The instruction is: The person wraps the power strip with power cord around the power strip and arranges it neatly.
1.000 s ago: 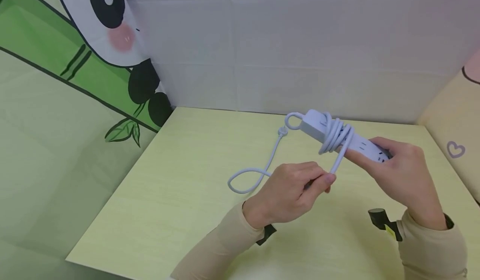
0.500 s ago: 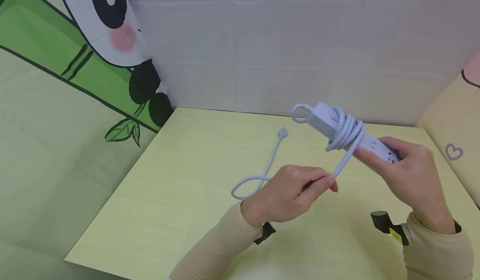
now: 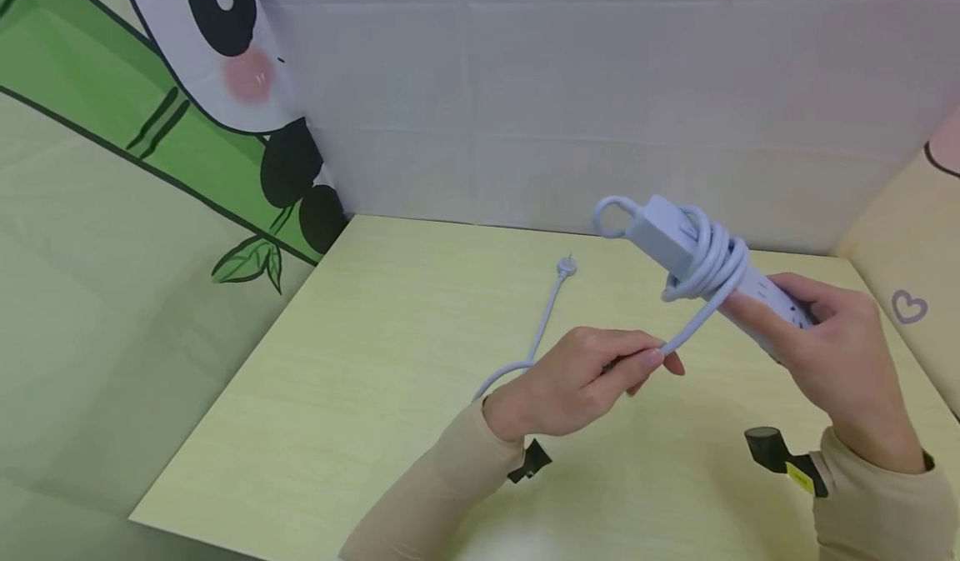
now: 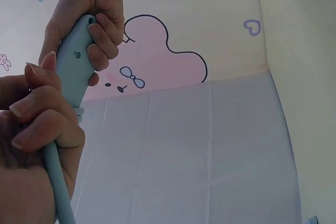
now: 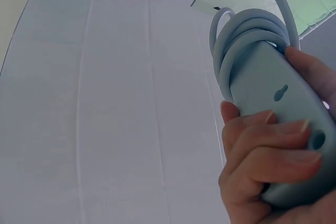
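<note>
My right hand (image 3: 843, 348) grips the near end of a white power strip (image 3: 663, 232), which is held tilted above the table. Several turns of its cord (image 3: 708, 265) are wound round the strip's middle. The cord runs down to my left hand (image 3: 581, 382), which pinches it between thumb and fingers. The loose end trails under the left wrist to the plug (image 3: 566, 267), lying on the table. In the right wrist view, fingers (image 5: 273, 135) wrap the strip's back, where mounting holes show. The left wrist view shows the cord (image 4: 59, 182) passing through the curled left fingers.
A pale wooden table (image 3: 315, 394) spans the space below the hands. Behind it hangs a grey-white cloth wall (image 3: 525, 86), with a printed panda and bamboo cloth (image 3: 202, 152) on the left. Dark wrist camera mounts (image 3: 765, 448) stick out by both sleeves.
My right hand has moved a little right with the power strip, which now points more steeply upward. The cord between the hands has lengthened, and the loop on the table has drawn toward my left wrist.
</note>
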